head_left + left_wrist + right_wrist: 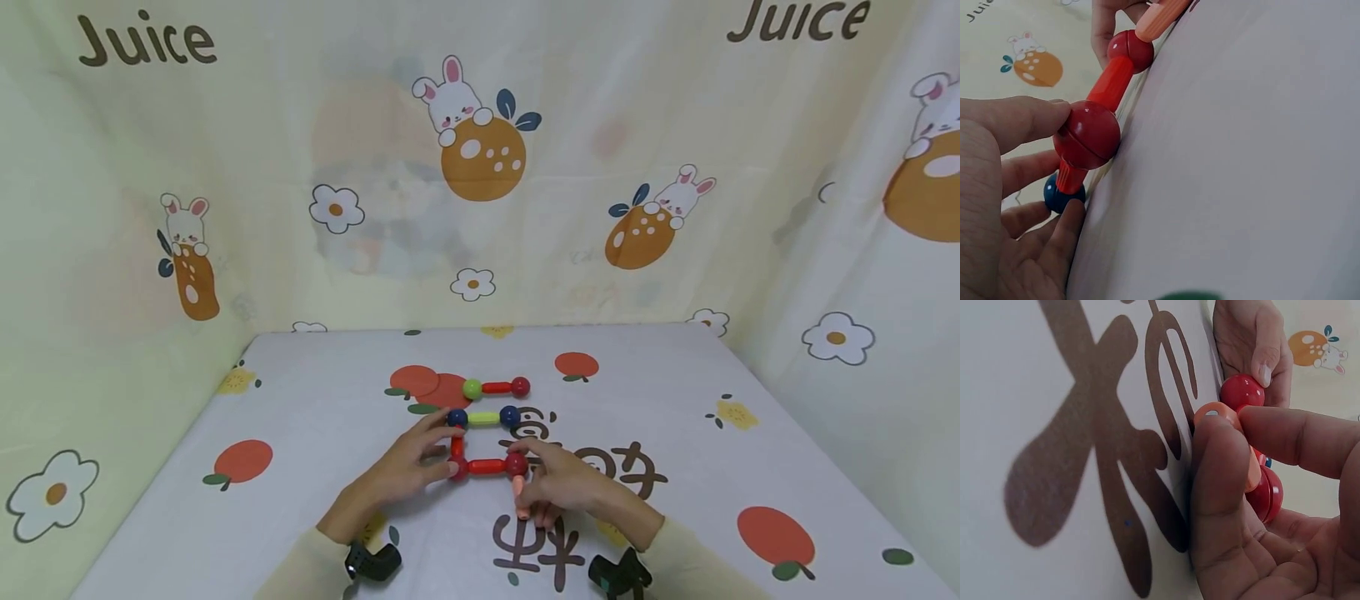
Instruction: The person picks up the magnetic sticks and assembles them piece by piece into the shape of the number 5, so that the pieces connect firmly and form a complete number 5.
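Left fingers [1032, 174] grasp the corner ball [1088, 136]; right fingers [1300, 434] pinch the peach rod [1161, 19] at the end ball [1133, 51] beside them. Joining seems underway, probably calling next for a push.

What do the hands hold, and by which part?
Right hand: ridged peach rod, pinched near its free end. Left hand: thumb on glossy red ball, fingers on navy ball.

A booth-like space; the kind of building is unclear. Pale curtains [270, 125] printed with rabbits [457, 107] and "Juice" surround a fruit-patterned surface [637, 375] on three sides.
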Available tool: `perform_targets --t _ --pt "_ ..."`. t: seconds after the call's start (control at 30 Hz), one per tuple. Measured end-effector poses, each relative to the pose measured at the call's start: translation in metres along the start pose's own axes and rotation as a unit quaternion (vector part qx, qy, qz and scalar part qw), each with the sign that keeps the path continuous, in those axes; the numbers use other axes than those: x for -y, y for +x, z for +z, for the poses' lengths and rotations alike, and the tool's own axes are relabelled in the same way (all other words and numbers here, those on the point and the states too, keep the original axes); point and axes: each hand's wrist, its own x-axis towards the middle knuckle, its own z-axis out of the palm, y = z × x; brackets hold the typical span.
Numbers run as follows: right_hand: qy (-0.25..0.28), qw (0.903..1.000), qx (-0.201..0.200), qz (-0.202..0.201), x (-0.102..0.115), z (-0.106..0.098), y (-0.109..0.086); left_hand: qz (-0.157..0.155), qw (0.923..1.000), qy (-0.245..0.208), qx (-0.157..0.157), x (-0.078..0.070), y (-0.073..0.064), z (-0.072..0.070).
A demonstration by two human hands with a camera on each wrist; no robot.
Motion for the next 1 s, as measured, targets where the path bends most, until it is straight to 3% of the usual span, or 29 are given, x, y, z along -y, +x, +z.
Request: perform_targets --t 0.37,0.63,1.0 --pt "0.044 0.9989 0.014 -0.002 -0.0045 -0.0012 0.0040 -0.005 1.0000 0.006 -0.006 0.0035 0.0006 0.0012" --pt "0.032 0.9995 -0.001 -0.008 -0.0020 -0.0019 0.0064 0.004 0.9999 -0.007 -0.007 0.0001 -0.0005 -0.0001" --pt "0.000 0.9996 -0.008 -0.029 0.0036 -0.0066 0.0073 -0.009 0.9999 -0.004 -0.010 0.0001 0.0006 -0.0001"
